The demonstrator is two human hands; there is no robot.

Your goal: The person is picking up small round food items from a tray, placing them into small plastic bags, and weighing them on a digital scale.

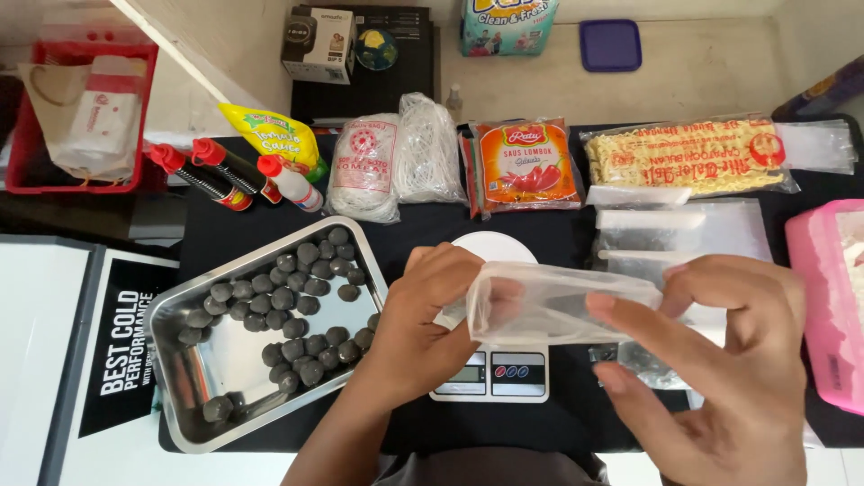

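Note:
A small clear plastic bag is stretched between both hands above a white kitchen scale. My left hand pinches its left end, with fingers tucked into the opening. At the bag's right end, my right hand grips it with thumb and fingertips. The bag looks empty. Just left of my left hand lies a metal tray holding several dark round balls.
Along the back of the black table stand sauce bottles, a yellow sauce pouch, white noodle bags, a red sauce packet and a noodle pack. Clear bags lie right; a pink tub sits at the right edge.

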